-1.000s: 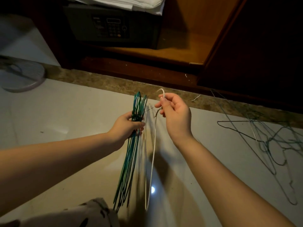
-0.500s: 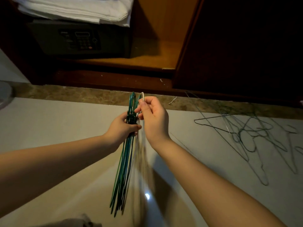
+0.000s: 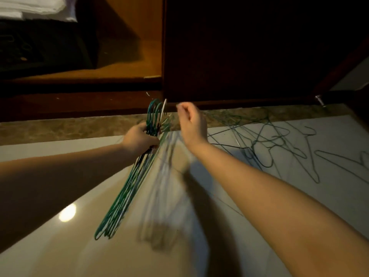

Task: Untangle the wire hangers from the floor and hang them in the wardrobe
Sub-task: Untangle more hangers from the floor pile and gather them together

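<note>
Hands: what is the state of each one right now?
Left hand: grips the bundle of green wire hangers.
Right hand: fingers loosely curled, holding nothing.

Left hand (image 3: pixel 139 139) gripping hanger bundle (image 3: pixel 127 196), right hand (image 3: pixel 192 124) loosely curled beside, tangled hangers (image 3: pixel 265 140) on floor (image 3: pixel 329 200)

Bundle of green wire hangers (image 3: pixel 127 188) mid-frame, gripped near the hooks by left hand (image 3: pixel 139 137), hooks up, long ends slanting down-left above pale tiled floor (image 3: pixel 339 192). Right hand (image 3: pixel 192 124) just right of the hooks, apart from them, fingers loosely curled on nothing. Tangled heap of thin wire hangers (image 3: pixel 259 136) lies on the floor further right. Brown stone threshold strip (image 3: pixel 60 127) behind the floor, dark wooden wardrobe (image 3: pixel 239 47) behind that. Inside, far left: black safe (image 3: pixel 40 43), folded white linens (image 3: pixel 40 9) on top
</note>
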The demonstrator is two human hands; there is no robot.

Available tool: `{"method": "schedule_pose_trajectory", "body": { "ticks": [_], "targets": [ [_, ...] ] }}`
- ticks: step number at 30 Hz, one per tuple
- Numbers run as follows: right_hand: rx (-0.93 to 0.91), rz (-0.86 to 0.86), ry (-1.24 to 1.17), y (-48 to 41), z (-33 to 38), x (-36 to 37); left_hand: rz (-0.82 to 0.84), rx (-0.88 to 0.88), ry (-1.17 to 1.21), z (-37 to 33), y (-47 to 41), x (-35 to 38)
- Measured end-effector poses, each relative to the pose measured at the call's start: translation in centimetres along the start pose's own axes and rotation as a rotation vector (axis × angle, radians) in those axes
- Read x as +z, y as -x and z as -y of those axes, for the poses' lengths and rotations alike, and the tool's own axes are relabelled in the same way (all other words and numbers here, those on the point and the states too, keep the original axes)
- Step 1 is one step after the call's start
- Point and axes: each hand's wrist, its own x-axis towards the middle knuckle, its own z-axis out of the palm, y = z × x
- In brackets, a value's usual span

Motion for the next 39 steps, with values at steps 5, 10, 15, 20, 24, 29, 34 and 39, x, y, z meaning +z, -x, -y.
{"method": "schedule_pose_trajectory", "body": {
  "ticks": [5,10,15,20,24,29,34,39],
  "targets": [
    [0.551,0.276,0.677,-0.7,-13.4,-6.6,0.027,-0.060,-0.025,2.0,-0.5,1.7],
    [0.725,0.439,0.871,3.4,-19.6,-9.3,-0.008,-0.086,0.001,3.9,0.5,1.4],
    [0.409,0.396,0.886,8.5,-18.1,-5.7,-0.021,-0.099,0.015,4.2,1.1,0.5],
    [0.145,0.513,0.793,12.4,-13.7,1.2,-0.044,-0.107,0.050,4.2,2.1,-1.7],
    [0.053,0.628,0.819,12.8,-12.3,3.0,-0.065,-0.132,0.097,4.7,3.1,-4.0],
    [0.529,0.350,0.747,12.6,-12.2,3.2,-0.077,-0.160,0.105,5.9,4.0,-7.1],
    [0.609,0.303,0.700,13.0,-11.6,5.0,-0.116,-0.161,0.141,6.8,4.6,-8.6],
    [0.593,0.234,0.704,14.2,-11.3,6.5,-0.153,-0.155,0.176,7.8,4.8,-9.4]
  ]
}}
